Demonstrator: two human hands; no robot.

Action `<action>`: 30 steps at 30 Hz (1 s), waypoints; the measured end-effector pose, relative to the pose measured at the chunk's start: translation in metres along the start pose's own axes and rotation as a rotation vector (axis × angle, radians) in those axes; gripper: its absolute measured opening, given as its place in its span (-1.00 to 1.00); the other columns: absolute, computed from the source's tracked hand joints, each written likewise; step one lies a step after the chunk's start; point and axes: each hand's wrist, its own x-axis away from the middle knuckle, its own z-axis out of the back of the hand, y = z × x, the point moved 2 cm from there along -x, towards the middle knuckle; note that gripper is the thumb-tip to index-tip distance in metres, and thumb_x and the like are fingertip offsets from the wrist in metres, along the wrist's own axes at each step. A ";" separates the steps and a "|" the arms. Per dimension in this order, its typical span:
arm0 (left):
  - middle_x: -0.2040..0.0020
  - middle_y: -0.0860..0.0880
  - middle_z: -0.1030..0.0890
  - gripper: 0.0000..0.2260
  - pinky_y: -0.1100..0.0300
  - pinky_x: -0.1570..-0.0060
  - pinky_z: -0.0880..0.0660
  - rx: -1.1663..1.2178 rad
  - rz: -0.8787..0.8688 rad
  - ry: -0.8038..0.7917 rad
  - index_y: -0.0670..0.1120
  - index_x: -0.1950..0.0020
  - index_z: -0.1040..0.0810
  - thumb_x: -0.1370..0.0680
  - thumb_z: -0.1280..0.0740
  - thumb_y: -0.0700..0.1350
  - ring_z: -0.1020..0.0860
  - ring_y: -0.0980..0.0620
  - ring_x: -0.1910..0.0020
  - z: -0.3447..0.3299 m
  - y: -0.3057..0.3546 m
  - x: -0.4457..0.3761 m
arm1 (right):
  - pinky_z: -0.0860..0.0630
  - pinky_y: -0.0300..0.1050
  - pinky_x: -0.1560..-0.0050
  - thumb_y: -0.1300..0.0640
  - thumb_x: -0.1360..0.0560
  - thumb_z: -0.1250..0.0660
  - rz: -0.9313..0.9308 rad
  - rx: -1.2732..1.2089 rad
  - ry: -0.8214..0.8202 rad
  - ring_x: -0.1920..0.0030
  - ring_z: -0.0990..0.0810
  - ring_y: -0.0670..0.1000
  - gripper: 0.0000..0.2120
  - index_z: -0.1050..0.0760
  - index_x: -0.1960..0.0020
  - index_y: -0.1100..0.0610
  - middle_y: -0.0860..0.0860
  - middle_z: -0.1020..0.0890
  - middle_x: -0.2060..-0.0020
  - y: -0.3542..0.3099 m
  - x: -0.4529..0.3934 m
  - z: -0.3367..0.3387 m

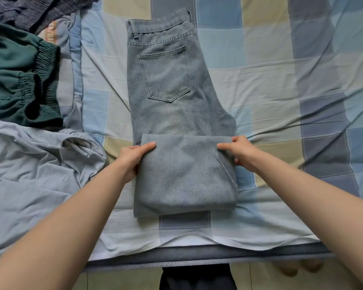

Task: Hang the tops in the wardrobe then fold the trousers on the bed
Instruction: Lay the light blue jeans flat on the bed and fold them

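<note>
Faded grey-blue jeans (168, 84) lie mid-bed on the checked sheet (281, 59), legs folded up. Left hand (132, 158) and right hand (242, 152) pinch the fold's edges. Green trousers (19, 76) and pale garment (29, 164) lie left.

Both bare forearms reaching forward from the 7 and 5 o'clock corners, converging toward centre. Left hand (132, 159) at 9 o'clock of centre, thumb on top pointing toward 3 o'clock, fingers tucked underneath, pinching. Right hand (240, 153) opposite, thumb toward 9 o'clock, fingers curled, gripping.
</note>
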 end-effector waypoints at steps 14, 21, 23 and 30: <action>0.03 -0.06 -0.44 -0.21 0.13 0.12 -0.60 -0.518 -0.595 -0.007 0.20 -0.31 -0.33 -0.30 -0.55 -0.41 -0.63 -0.09 0.24 0.053 0.048 0.098 | -0.41 -0.04 -0.14 0.28 -0.34 -0.51 0.372 0.197 -0.385 0.00 -0.55 0.03 -0.62 -0.54 -0.12 0.30 0.27 -0.62 0.00 -0.047 0.085 0.035; -0.02 -0.02 -0.37 -0.77 0.06 -0.01 -0.45 -1.358 -0.774 0.050 0.01 0.12 -0.58 -0.28 -0.51 -0.17 -0.46 -0.04 0.03 0.040 0.069 0.101 | -0.38 -0.04 0.02 0.00 -0.40 -0.40 0.399 0.144 -0.463 0.04 -0.46 -0.01 -0.59 -0.42 -0.09 0.25 0.08 -0.53 0.10 -0.038 0.104 0.022; -0.14 -0.01 -0.41 -0.63 0.02 -0.04 -0.48 -1.445 -0.744 -0.088 0.00 -0.04 -0.50 -0.28 -0.48 -0.17 -0.51 -0.10 -0.08 0.023 0.075 0.100 | -0.40 0.01 -0.01 0.05 -0.46 -0.40 0.435 0.096 -0.516 0.04 -0.48 0.00 -0.70 -0.42 -0.02 0.22 0.10 -0.52 0.12 -0.037 0.107 0.015; 0.00 -0.06 -0.64 -0.74 0.16 0.12 -0.43 -1.658 -0.617 -0.539 -0.07 -0.09 -0.60 -0.44 -0.48 -0.04 -0.59 -0.08 -0.04 -0.071 0.085 0.096 | -0.44 -0.19 0.18 -0.08 -0.48 -0.34 0.235 0.141 -0.649 0.22 -0.49 -0.10 -0.81 -0.49 0.10 0.05 -0.01 -0.49 0.27 -0.037 0.108 0.019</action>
